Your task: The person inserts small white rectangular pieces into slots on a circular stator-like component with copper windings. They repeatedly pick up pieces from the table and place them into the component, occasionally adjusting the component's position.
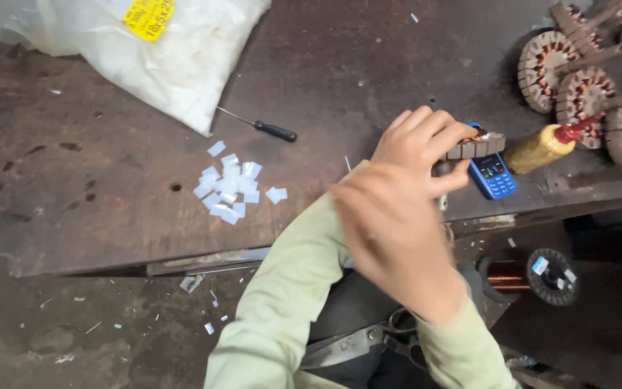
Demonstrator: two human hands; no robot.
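My left hand [419, 140] reaches across the worn metal table [95, 216], fingers closed on a small grey slotted motor core [478, 147] held just above a blue keypad phone [493, 176]. My right hand [390, 230] hovers nearer to me, over the table's front edge. It is blurred with its back toward the camera and covers part of my left wrist. Whether it holds anything is hidden. Both arms wear pale green sleeves.
A pile of small white paper slips [228, 187] lies left of my hands, with a black-handled screwdriver [271, 130] and a white plastic bag [152, 57] beyond. Right: a yellow bottle with red nozzle [541, 148], several copper-wound cores [581, 86], a copper wire spool [534, 274]. Scissors [368, 338] rest on my lap.
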